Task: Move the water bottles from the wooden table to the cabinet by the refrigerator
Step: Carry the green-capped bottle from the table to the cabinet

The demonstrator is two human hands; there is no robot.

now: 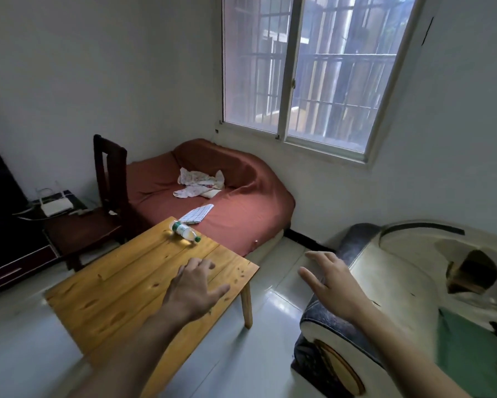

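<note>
One clear water bottle (184, 231) with a green cap and green label lies on its side near the far corner of the low wooden table (121, 294). My left hand (194, 290) hovers over the table's right part, fingers spread, holding nothing, well short of the bottle. My right hand (332, 285) is stretched out to the right of the table, above the floor and the sofa arm, fingers apart and empty. No cabinet or refrigerator is in view.
A red-covered couch (241, 196) with crumpled cloth and a folded checked cloth (197, 214) stands behind the table under the barred window. A dark wooden chair (103, 202) is at the table's far left. A grey-and-cream sofa (385, 282) is at right. A router (55, 206) sits on a dark low stand at left.
</note>
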